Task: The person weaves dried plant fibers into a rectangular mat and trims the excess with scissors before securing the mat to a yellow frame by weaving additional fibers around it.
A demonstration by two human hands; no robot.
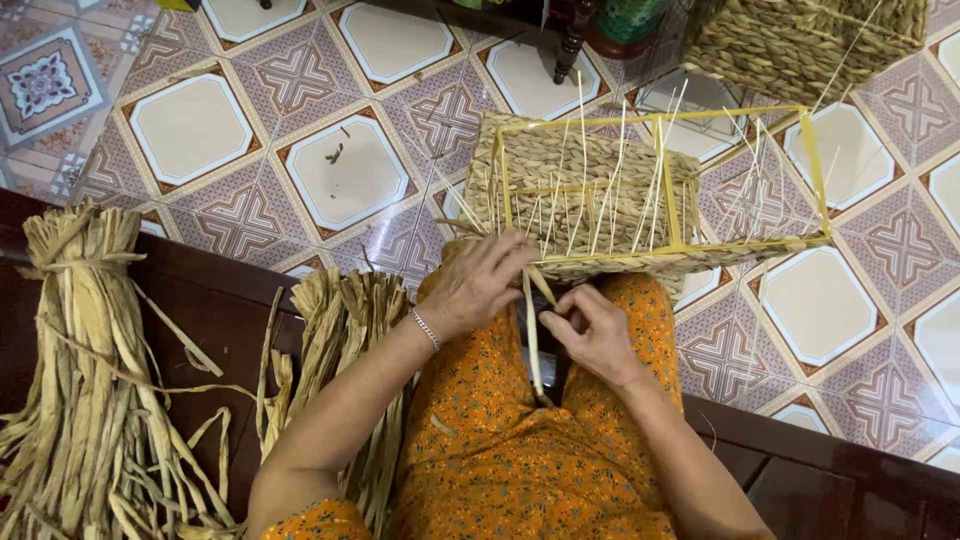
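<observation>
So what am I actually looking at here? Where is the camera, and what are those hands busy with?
There is no machine here: these are a person's two bare hands, filmed by a camera worn on the head and looking straight down. The orange patterned cloth at the bottom is the person's clothing over the lap.

The left hand rests on the near edge of a half-woven basket, which is built on a yellow wire frame with thin pale stakes sticking up. The right hand pinches a flat dried strand that runs from the basket's edge down between the two hands.

To the left, on a dark wooden bench, lie bundles of dried fibre, the weaving material. Beneath is a patterned tile floor, and another woven basket shows at the top right.
</observation>
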